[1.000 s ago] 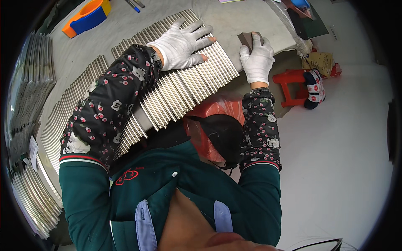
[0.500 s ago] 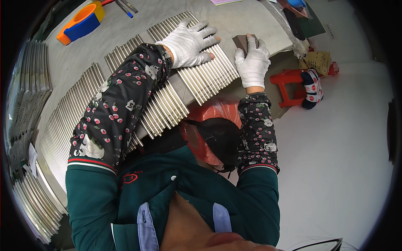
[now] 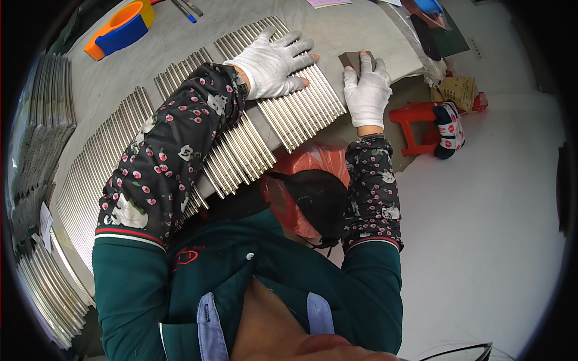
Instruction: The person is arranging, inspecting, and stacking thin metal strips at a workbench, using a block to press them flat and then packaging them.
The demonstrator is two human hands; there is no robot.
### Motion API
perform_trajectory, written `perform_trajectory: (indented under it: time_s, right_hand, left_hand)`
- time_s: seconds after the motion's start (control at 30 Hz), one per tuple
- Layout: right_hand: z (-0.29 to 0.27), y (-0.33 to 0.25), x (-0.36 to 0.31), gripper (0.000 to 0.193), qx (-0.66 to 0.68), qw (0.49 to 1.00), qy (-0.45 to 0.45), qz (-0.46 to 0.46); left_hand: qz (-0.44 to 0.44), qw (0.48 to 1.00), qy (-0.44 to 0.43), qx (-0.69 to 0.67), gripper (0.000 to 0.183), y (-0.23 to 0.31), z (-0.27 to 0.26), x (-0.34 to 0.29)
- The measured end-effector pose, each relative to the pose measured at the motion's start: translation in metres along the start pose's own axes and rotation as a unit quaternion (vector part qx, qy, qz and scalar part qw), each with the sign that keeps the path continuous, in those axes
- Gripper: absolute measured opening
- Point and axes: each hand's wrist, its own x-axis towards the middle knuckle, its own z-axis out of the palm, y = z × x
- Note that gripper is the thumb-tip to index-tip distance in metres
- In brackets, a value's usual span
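My left hand (image 3: 274,63), in a white glove, lies flat with fingers spread on a row of thin metal rods (image 3: 301,108) laid side by side on the grey table (image 3: 355,30). My right hand (image 3: 367,90), also gloved in white, grips a small dark brown sanding block (image 3: 352,60) at the right end of that row, on the table surface. More rows of the same rods (image 3: 114,162) stretch away to the left along the table edge.
An orange and blue tape dispenser (image 3: 117,30) and pens (image 3: 186,9) lie at the far side of the table. Stacks of metal strips (image 3: 36,132) fill the left. A red stool (image 3: 421,123) with a dark shoe (image 3: 448,129) stands on the white floor right. A red bag (image 3: 313,162) hangs below the table edge.
Both hands have stayed on the rods and block, shifting slightly; the right hand with the block has slid a little along the rod ends.
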Motion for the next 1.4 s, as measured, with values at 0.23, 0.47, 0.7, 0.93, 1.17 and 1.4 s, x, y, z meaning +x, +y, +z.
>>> perform_trajectory:
  time_s: [0.23, 0.47, 0.7, 0.93, 1.17, 1.4]
  right_hand:
    - [0.001, -0.006, -0.002, 0.044, 0.029, 0.999, 0.014, -0.028]
    - [-0.046, 0.006, -0.039, 0.043, 0.111, 0.990, 0.040, -0.081]
    - [-0.064, -0.009, -0.073, 0.046, 0.153, 0.981, 0.021, -0.115]
    - [-0.073, -0.018, -0.080, 0.044, 0.189, 0.978, 0.029, -0.079]
    - [-0.084, -0.035, -0.118, 0.047, 0.195, 0.977, 0.010, -0.084]
    - [-0.118, -0.071, -0.157, 0.048, 0.221, 0.969, 0.003, -0.108]
  left_hand:
    - [-0.003, 1.000, -0.002, -0.002, 0.053, -0.009, 0.009, -0.004]
    - [-0.004, 1.000, -0.009, 0.013, 0.054, -0.008, 0.004, 0.001]
    - [0.003, 1.000, -0.014, -0.005, 0.051, -0.007, 0.001, 0.002]
    - [-0.004, 1.000, -0.030, 0.003, 0.053, -0.008, -0.001, -0.012]
    - [0.001, 0.999, -0.052, 0.004, 0.056, -0.008, -0.009, -0.050]
    - [-0.079, 0.994, -0.051, -0.064, 0.057, -0.022, -0.033, -0.095]
